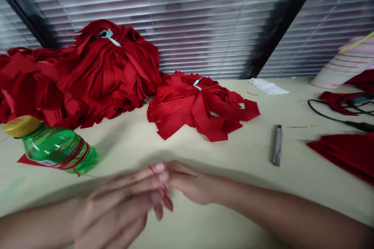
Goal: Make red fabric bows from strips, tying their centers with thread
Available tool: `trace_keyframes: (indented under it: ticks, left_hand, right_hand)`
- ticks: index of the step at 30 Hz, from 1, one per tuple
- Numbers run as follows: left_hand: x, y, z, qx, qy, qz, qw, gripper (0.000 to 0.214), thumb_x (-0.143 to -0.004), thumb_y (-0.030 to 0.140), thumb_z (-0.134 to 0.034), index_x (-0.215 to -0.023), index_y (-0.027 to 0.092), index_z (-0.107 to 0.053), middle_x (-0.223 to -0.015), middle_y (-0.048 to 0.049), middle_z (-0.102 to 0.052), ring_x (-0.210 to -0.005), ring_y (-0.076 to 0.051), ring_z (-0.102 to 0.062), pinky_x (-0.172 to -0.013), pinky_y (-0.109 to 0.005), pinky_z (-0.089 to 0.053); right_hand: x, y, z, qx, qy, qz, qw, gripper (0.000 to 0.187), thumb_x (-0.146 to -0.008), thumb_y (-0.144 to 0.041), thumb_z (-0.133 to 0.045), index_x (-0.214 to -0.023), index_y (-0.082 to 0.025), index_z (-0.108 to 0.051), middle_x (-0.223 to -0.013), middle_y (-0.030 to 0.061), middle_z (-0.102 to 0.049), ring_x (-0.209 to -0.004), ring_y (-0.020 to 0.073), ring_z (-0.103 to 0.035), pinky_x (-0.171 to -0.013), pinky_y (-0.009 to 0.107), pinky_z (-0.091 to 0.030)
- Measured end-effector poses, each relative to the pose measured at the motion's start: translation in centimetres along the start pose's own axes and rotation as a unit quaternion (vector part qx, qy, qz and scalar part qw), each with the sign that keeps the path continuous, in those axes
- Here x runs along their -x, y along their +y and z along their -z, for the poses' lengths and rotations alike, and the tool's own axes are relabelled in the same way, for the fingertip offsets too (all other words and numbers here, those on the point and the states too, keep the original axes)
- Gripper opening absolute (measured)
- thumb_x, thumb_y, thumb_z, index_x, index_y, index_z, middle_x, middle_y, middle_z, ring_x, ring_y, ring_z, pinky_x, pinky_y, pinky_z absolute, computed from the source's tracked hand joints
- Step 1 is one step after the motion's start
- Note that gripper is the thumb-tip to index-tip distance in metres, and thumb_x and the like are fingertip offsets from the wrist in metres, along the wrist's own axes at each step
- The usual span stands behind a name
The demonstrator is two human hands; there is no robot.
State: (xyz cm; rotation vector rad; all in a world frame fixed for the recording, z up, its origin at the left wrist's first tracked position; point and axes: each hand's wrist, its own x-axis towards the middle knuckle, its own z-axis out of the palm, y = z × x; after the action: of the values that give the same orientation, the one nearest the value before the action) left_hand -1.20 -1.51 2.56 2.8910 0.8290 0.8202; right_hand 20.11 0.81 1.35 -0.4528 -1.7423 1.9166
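Both hands are held together over the near middle of the table [222,153], tips touching. The left hand [117,206] is laid with fingers nearly straight and close together; red thread [82,151] shows at its tips and appears to be pinched there. The right hand [189,183] is met from the right, fingers bent downward; its tips are partly covered and blurred, so whether thread is gripped by them cannot be told.

The thread is wound around the lower part of a green bottle [52,146], lying on its side at left, yellow cap to the left. A thin strand is seen leaving the bottle toward the left hand.

Handling, as judged: thread very light, limp, easily tangled, apt to slip between smooth fingertips; best taken close to its end, between thumb and index pads. The bottle looks light and liable to roll if the strand is tugged; best steadied at the body, clear of the windings.

A red bundle [181,105] is set beyond the hands, tied with a pale strip; a bigger pile [117,70] is heaped far left. A grey strip [277,146] is seen at right, near folded red cloth [344,151].
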Motion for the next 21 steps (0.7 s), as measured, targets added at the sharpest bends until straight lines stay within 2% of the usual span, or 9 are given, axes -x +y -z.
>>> trace_keyframes:
  ticks: [3,5,8,12,16,21]
  left_hand:
    - [-2.6,-0.9,-0.2,0.001,0.048,-0.016,0.999,0.058,-0.084,0.008,-0.047,-0.138,0.021,-0.033,-0.132,-0.0114,-0.054,-0.120,-0.021,-0.054,-0.097,-0.035,-0.050]
    - [-3.6,-1.4,-0.4,-0.011,0.072,-0.004,0.997,0.060,-0.083,0.006,-0.048,-0.138,0.019,-0.031,-0.136,-0.0127,-0.050,-0.122,-0.022,-0.051,-0.099,-0.034,-0.048]
    - [-3.9,-1.8,-0.6,-0.041,0.103,0.047,0.993,0.051,-0.084,0.009,-0.052,-0.132,0.019,-0.040,-0.131,-0.0093,-0.055,-0.118,-0.021,-0.055,-0.097,-0.034,-0.050]
    - [-3.7,-1.8,-0.3,-0.047,0.153,0.107,0.981,0.028,-0.085,0.016,-0.057,-0.113,0.022,-0.056,-0.113,-0.0029,-0.067,-0.104,-0.020,-0.065,-0.088,-0.032,-0.056]
    - [-3.6,-1.6,0.4,0.005,0.194,0.175,0.965,0.011,-0.083,0.021,-0.062,-0.093,0.024,-0.063,-0.095,0.0005,-0.072,-0.090,-0.019,-0.069,-0.082,-0.033,-0.057]
    - [-3.6,-2.0,1.1,0.164,0.216,0.264,0.926,0.010,-0.083,0.027,-0.063,-0.090,0.020,-0.060,-0.091,-0.0033,-0.069,-0.085,-0.019,-0.066,-0.078,-0.032,-0.055]
  right_hand:
    - [0.1,0.0,0.1,-0.035,0.028,-0.004,0.999,0.026,-0.078,-0.017,-0.036,-0.054,-0.019,-0.044,-0.056,0.0002,-0.053,-0.063,0.0122,-0.053,-0.069,0.026,-0.042]
    - [0.2,-0.1,0.0,-0.032,0.058,-0.001,0.998,0.024,-0.078,-0.017,-0.036,-0.057,-0.018,-0.047,-0.059,0.0009,-0.055,-0.065,0.0125,-0.054,-0.071,0.026,-0.042]
    - [0.2,-0.1,-0.3,-0.012,0.108,0.008,0.994,0.026,-0.080,-0.018,-0.036,-0.059,-0.018,-0.050,-0.060,0.0017,-0.056,-0.067,0.0125,-0.051,-0.072,0.025,-0.040]
    - [0.3,0.1,-0.5,0.009,0.142,0.012,0.990,0.028,-0.083,-0.017,-0.036,-0.059,-0.018,-0.051,-0.059,0.0012,-0.057,-0.065,0.0121,-0.049,-0.071,0.025,-0.039]
    - [0.3,0.3,-0.7,0.005,0.148,0.005,0.989,0.029,-0.086,-0.020,-0.036,-0.059,-0.018,-0.047,-0.059,0.0006,-0.057,-0.064,0.0126,-0.053,-0.071,0.027,-0.039]
    - [0.2,0.4,-0.8,-0.001,0.166,0.003,0.986,0.029,-0.088,-0.022,-0.038,-0.058,-0.019,-0.039,-0.057,0.0009,-0.058,-0.063,0.0131,-0.050,-0.069,0.028,-0.035]
